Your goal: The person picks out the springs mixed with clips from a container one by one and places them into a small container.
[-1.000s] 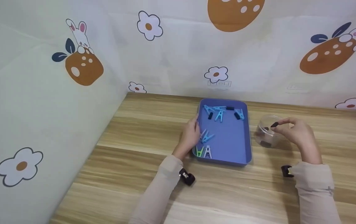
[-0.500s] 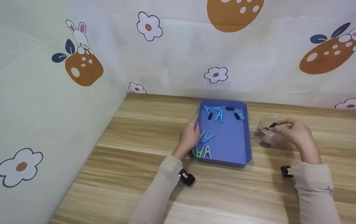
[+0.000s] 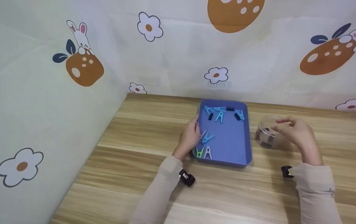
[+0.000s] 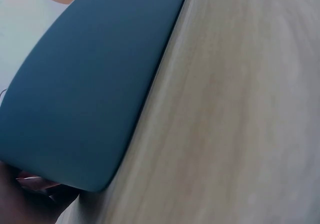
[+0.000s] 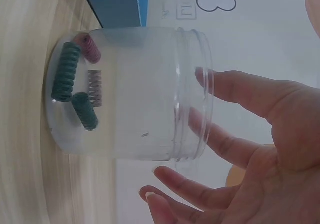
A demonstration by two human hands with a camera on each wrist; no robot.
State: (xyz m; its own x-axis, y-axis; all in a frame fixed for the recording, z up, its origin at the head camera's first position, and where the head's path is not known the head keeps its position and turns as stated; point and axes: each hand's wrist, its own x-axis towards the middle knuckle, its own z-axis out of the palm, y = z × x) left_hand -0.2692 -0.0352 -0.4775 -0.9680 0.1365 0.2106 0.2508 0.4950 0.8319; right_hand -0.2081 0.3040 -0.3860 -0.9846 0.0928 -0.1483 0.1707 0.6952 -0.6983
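Observation:
My left hand grips the left wall of a blue rectangular tray; in the left wrist view part of the hand shows beside the tray's dark outer wall. A clear plastic jar stands upright on the table, right of the tray. Inside, at its bottom, lie several small ridged, coil-like cylinders, among them a dark green one and a reddish one. My right hand hovers at the jar's mouth, fingers spread and holding nothing; thumb and fingertips reach just inside the rim.
In the tray lie several blue clothespins, a green clothespin, a pale grey one and a few black cylinders. A patterned cloth wall rises behind the wooden table.
The black cylinder that my right thumb and finger pinched over the jar has been let go and dropped inside. My right fingers are now apart. My left hand and the tray stay put.

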